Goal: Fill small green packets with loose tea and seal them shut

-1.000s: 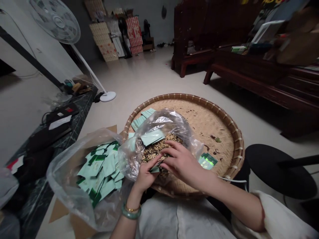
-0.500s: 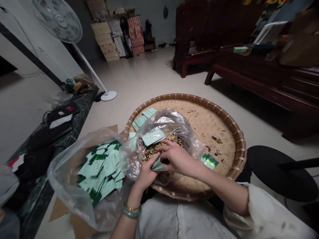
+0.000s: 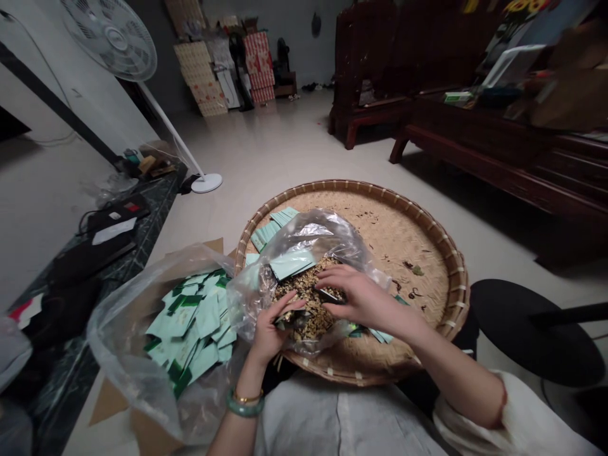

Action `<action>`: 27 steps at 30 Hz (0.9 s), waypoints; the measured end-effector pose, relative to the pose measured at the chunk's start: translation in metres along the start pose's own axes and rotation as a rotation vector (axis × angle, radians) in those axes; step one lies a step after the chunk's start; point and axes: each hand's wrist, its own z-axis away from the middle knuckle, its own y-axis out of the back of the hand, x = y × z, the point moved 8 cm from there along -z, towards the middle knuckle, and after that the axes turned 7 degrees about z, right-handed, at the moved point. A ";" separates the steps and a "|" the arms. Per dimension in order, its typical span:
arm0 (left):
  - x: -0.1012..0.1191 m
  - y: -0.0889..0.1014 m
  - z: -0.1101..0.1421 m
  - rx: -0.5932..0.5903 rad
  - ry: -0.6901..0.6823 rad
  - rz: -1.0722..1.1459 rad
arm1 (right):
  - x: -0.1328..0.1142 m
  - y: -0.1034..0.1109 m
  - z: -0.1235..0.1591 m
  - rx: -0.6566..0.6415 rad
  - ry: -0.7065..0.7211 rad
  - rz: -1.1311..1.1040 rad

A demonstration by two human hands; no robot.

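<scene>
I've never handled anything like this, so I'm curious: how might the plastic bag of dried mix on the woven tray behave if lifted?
The plastic bag would probably sag, its thin film being crumpled. The loose mix could shift or spill through the wide mouth. The pale packets on top might slide.

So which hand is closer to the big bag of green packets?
Your left hand, just right of the packet bag. Your right hand is farther off, over the right side of the loose mix.

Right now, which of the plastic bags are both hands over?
The clear bag on the woven tray, with loose dried mix inside; the bag left of the tray shows only green packets.
</scene>
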 end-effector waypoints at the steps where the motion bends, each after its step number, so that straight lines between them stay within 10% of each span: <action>1: 0.001 0.000 0.000 0.001 -0.011 -0.001 | -0.002 -0.004 0.001 -0.028 0.017 -0.007; 7: -0.016 -0.011 0.003 0.019 0.175 0.060 | -0.015 -0.026 -0.007 -0.047 0.043 -0.105; 19: -0.031 -0.050 0.012 0.105 0.611 0.666 | 0.066 -0.076 -0.013 -0.049 -0.464 -0.612; 27: -0.043 -0.044 0.006 0.197 0.623 0.685 | 0.069 -0.055 0.014 0.018 -0.323 0.307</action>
